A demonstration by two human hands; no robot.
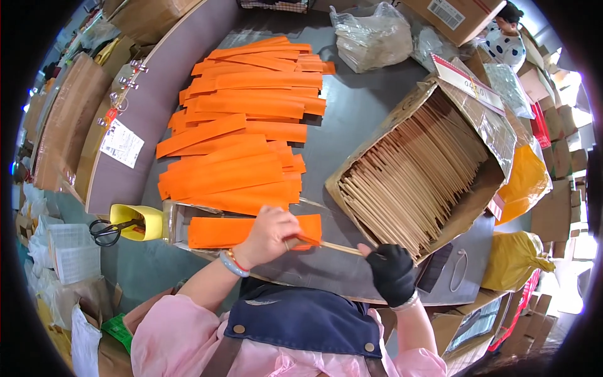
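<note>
My left hand [271, 234], bare with bracelets at the wrist, is closed in a pinch on an orange strip [310, 230] at one end of a thin wooden stick [342, 249]. The other end of that stick sits between the fingers of my right hand [391, 273], which wears a black fingerless glove. Under my left hand, more orange strips lie in a shallow cardboard box [181, 221]. Just beyond spreads a large pile of flat orange strips [251, 119]. To the right, a tilted cardboard carton [380, 141] holds many wooden sticks [414, 176].
A yellow holder [149, 221] with black scissors [105, 233] stands at the left. A raised grey panel [179, 69] borders the table's left side. Clear plastic bags [370, 38] lie at the back. A yellow sack [512, 261] is at the right; another person [504, 44] appears far right.
</note>
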